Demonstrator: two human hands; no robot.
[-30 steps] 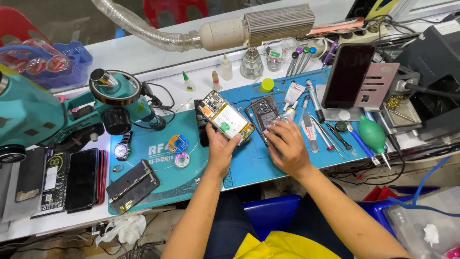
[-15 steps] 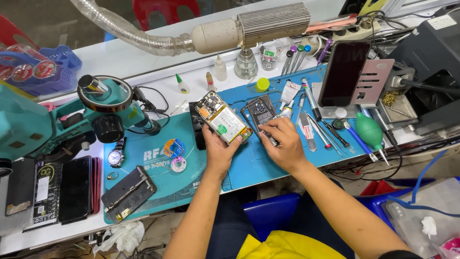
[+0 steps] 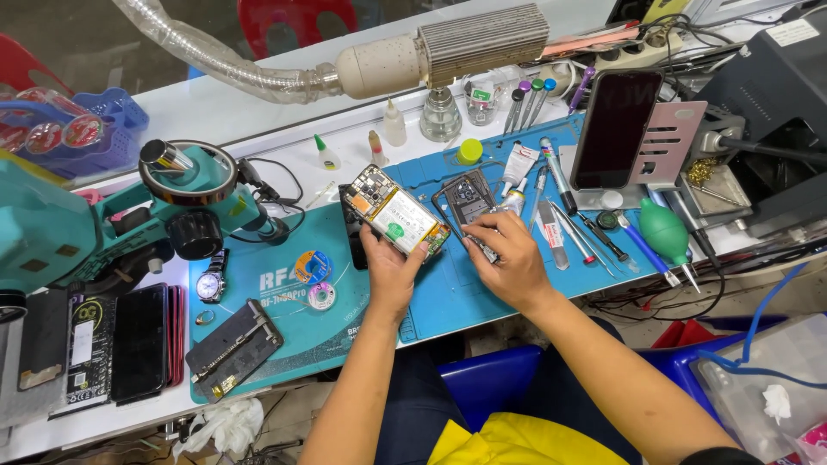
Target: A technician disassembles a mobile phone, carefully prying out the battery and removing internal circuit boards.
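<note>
Left hand fingers curled, gripping opened phone; right hand fingers pinching tweezers.

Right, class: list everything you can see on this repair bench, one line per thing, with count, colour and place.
opened phone: one, circuit board and battery exposed, held in left hand
small part: one, silvery, under right fingers
dark frame: one, on blue mat
blue mat: one, bench centre
microscope: one, teal, left
wristwatch: one, silver, on teal mat
upright phone: one, black, on stand
air blower: one, green, right
extraction hose: one, grey, top
left hand: holds phone
right hand: on part
</note>
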